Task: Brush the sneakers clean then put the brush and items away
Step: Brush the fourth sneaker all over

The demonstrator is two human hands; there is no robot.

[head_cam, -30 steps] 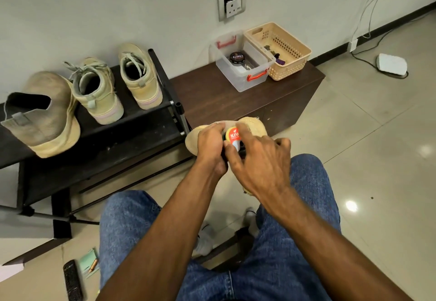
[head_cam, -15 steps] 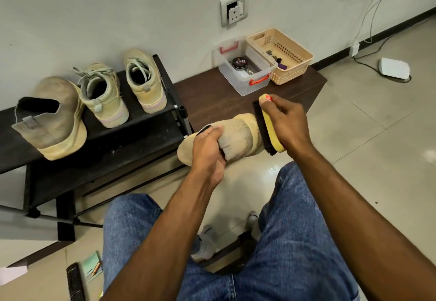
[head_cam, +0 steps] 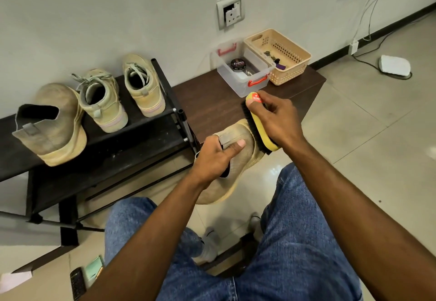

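Both hands busy: I'm gripping sneaker (head_cam: 238,159) collar with left hand (head_cam: 218,156), right hand (head_cam: 277,121) fingers curling round brush (head_cam: 259,128), bristles lying lengthwise against its right flank.

A single wide-angle view from the person's head looks forward and steeply down, close over the hands and knees (head_cam: 295,241). It faces the wall (head_cam: 118,17), taking in the shoe rack (head_cam: 141,149) at left, the counter (head_cam: 212,102) ahead, and floor (head_cam: 377,147) at right.

Three sneakers (head_cam: 99,102) on black rack (head_cam: 132,149)
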